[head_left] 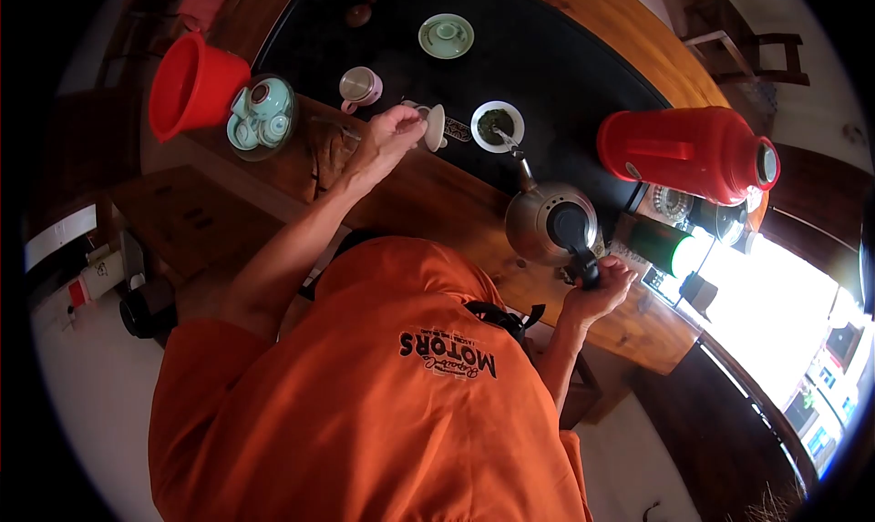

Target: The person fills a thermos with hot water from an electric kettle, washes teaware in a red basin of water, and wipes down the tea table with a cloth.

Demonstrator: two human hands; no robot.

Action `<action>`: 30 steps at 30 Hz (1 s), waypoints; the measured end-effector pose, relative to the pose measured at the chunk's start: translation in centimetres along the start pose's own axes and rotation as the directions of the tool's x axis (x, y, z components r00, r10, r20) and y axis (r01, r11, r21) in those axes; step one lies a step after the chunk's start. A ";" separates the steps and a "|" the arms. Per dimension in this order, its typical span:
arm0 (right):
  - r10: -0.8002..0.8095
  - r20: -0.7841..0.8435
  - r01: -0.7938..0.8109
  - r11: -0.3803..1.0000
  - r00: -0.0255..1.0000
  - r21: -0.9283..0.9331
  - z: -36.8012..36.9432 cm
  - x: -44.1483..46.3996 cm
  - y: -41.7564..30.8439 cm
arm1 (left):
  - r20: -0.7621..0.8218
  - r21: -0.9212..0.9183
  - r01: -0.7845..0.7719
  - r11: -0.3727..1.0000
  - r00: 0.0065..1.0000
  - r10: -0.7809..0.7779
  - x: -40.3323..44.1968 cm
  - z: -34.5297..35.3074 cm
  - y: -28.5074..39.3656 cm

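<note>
Kettle [536, 232] tilts in the clamped right hand [602, 290], left hand [394, 136] pinching a lid [437, 128].

Kettle [530, 228]: brushed metal body, black lid and handle; handle gripped by right hand [602, 294]; spout directed at bowl, stream entering it. Bowl [481, 138]: white, round, upright on black surface of counter [565, 89]; contains dark green leaves. Lid [437, 127]: white, tilted on edge, at left hand [399, 130], beside bowl.
</note>
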State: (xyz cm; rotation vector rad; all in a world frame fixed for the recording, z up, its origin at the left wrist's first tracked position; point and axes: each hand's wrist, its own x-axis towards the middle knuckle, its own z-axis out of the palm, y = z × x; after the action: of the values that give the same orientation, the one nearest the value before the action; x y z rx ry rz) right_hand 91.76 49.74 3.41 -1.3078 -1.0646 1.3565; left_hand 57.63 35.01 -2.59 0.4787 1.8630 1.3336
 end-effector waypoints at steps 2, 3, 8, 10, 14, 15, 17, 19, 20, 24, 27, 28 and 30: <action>-0.108 0.017 0.110 0.982 0.994 -0.155 -1.0 0.7 1.9 | -0.007 0.008 0.010 1.000 1.000 -0.010 -0.3 -0.1 -1.0; -0.162 0.031 0.165 0.959 0.986 -0.230 -1.1 0.8 2.1 | -0.007 0.021 0.015 1.000 1.000 -0.015 -0.5 -0.1 -1.2; -0.085 0.022 0.087 0.980 0.996 -0.177 -0.7 0.1 0.5 | -0.011 0.026 0.020 0.999 1.000 -0.020 -0.9 0.5 -1.5; 0.008 0.020 -0.007 0.998 1.000 -0.058 -0.3 -0.3 -0.1 | -0.011 0.136 -0.031 0.990 0.999 0.032 -1.1 0.8 -0.9; 0.001 -0.006 -0.001 0.999 1.000 -0.034 -0.3 -0.6 -0.5 | 0.041 0.198 -0.028 0.980 0.999 0.020 -1.0 1.2 0.5; 0.006 0.005 -0.006 1.000 1.000 -0.021 -0.4 -0.7 -0.6 | 0.049 0.231 -0.053 0.972 0.998 0.043 -0.8 1.3 0.3; 0.003 0.000 -0.003 1.000 1.000 -0.016 -1.2 -0.4 0.0 | 0.058 0.263 -0.077 0.962 0.996 0.064 -0.7 1.7 0.2; 0.000 -0.003 0.000 1.000 1.000 -0.013 -1.4 -0.3 0.0 | 0.052 0.220 -0.085 0.972 0.996 0.076 -1.0 2.1 1.3; 0.005 -0.008 -0.005 1.000 1.000 -0.005 -1.4 -0.4 -0.1 | 0.051 0.220 -0.084 0.972 0.996 0.075 -1.1 2.1 2.1; 0.015 -0.031 -0.015 1.000 0.999 -0.022 -1.1 -0.3 -0.4 | 0.104 0.343 -0.117 0.932 0.991 0.086 -0.8 2.4 2.7; 0.016 -0.012 -0.016 1.000 1.000 -0.020 -1.1 -0.1 -0.3 | 0.109 0.328 -0.183 0.927 0.982 0.156 -0.1 2.6 1.7; 0.017 -0.011 -0.018 1.000 1.000 -0.021 -1.1 -0.1 -0.4 | 0.114 0.324 -0.215 0.921 0.976 0.188 0.1 2.6 1.6; 0.022 -0.015 -0.022 1.000 1.000 -0.009 -0.8 -0.1 -0.4 | 0.114 0.337 -0.247 0.908 0.969 0.222 0.5 2.6 1.3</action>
State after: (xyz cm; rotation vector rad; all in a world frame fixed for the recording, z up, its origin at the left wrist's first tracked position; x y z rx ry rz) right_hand 92.54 49.68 3.76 -1.3380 -1.0507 1.3574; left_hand 59.19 37.43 -1.96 0.9506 2.0373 1.1149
